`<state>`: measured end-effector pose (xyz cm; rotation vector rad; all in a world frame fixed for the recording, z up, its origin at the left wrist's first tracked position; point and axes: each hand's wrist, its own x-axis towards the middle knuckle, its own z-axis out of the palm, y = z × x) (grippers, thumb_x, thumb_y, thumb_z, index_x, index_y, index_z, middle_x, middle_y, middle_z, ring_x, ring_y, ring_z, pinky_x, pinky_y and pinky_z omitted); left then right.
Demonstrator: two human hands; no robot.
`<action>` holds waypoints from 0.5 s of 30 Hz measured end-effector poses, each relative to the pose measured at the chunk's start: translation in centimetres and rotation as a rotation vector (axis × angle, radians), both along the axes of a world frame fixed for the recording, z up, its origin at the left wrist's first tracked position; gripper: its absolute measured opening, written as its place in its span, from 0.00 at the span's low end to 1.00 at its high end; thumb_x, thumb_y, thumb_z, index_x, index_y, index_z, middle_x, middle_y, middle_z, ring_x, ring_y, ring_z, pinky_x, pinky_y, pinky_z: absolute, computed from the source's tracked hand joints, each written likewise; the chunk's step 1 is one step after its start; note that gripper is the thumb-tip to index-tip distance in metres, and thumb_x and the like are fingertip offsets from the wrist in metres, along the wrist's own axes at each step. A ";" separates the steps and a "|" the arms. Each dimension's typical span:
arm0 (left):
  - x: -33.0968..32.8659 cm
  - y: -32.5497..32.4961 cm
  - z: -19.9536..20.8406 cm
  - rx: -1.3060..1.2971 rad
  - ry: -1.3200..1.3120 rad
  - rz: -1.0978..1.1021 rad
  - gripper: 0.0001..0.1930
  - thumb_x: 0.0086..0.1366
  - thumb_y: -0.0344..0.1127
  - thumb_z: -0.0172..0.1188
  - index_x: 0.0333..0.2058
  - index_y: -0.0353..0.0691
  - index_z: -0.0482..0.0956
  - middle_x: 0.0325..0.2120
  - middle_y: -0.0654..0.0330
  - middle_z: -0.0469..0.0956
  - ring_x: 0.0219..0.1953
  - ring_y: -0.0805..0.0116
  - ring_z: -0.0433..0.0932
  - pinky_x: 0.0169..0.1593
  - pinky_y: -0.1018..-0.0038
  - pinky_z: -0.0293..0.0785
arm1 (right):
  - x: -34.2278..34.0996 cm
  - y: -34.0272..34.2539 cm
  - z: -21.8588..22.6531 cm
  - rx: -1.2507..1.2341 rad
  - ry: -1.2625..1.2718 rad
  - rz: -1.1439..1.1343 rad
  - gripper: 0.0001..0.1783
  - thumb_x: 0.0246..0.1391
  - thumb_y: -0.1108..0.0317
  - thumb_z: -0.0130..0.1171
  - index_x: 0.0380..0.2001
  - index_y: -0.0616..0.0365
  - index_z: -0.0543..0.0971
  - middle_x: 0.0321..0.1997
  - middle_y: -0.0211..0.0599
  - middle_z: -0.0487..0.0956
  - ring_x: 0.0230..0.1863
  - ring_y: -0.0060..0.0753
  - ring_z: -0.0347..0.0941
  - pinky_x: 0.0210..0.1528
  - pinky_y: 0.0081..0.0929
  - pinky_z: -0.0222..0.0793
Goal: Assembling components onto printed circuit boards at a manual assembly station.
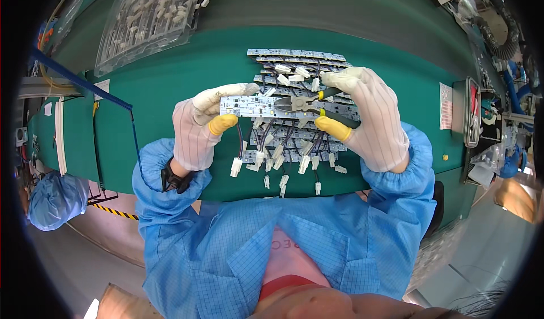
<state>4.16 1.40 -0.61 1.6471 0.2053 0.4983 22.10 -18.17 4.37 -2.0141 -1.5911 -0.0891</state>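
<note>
My left hand (195, 129), in a white striped glove with a yellow finger cover, pinches the left end of a white circuit board strip (235, 106). A pair of diagonal cutters (297, 102) with black and yellow handles is in my gloved right hand (378, 117). The cutters' jaws lie over the strip; whether they touch it or are closed on a part cannot be made out. From the strip's left end a dark wire hangs to a white connector (236, 167). Under both hands lie several similar boards (297, 53) in rows, with wires and white connectors.
Clear plastic trays (141, 30) heaped with white connectors stand at the far left. A blue coiled cord (85, 81) runs to the black strap (174, 180) on my left wrist. At the right are a metal tray (472, 112) and a printed sheet (446, 106). Another person's blue sleeve (56, 200) shows at left.
</note>
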 end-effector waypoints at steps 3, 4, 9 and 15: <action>0.0 0.1 0.2 -0.010 -0.003 -0.002 0.26 0.62 0.50 0.57 0.46 0.30 0.73 0.41 0.47 0.79 0.43 0.63 0.79 0.48 0.71 0.74 | -0.2 0.3 -0.2 -0.020 -0.013 -0.007 0.30 0.32 0.58 0.72 0.40 0.58 0.73 0.40 0.40 0.75 0.43 0.46 0.71 0.46 0.37 0.67; 0.1 0.1 0.3 -0.028 -0.014 -0.013 0.26 0.62 0.50 0.58 0.46 0.30 0.73 0.42 0.46 0.79 0.43 0.63 0.79 0.48 0.71 0.74 | 0.0 0.3 -0.2 -0.013 -0.022 -0.012 0.30 0.32 0.58 0.72 0.40 0.57 0.73 0.39 0.39 0.75 0.42 0.45 0.72 0.44 0.36 0.68; 0.1 0.3 -0.4 -0.062 -0.019 -0.003 0.26 0.62 0.50 0.58 0.46 0.30 0.73 0.41 0.46 0.78 0.43 0.63 0.79 0.48 0.70 0.74 | 0.5 0.3 -0.4 -0.081 0.029 0.015 0.27 0.34 0.59 0.72 0.39 0.57 0.75 0.35 0.39 0.77 0.36 0.40 0.75 0.38 0.31 0.71; -0.6 0.9 -0.5 -0.210 -0.053 -0.014 0.26 0.62 0.44 0.60 0.49 0.27 0.71 0.45 0.50 0.77 0.47 0.66 0.76 0.53 0.72 0.71 | 5.3 -2.6 -2.6 -0.074 0.105 -0.488 0.16 0.46 0.70 0.63 0.40 0.57 0.74 0.37 0.39 0.77 0.38 0.41 0.75 0.41 0.29 0.70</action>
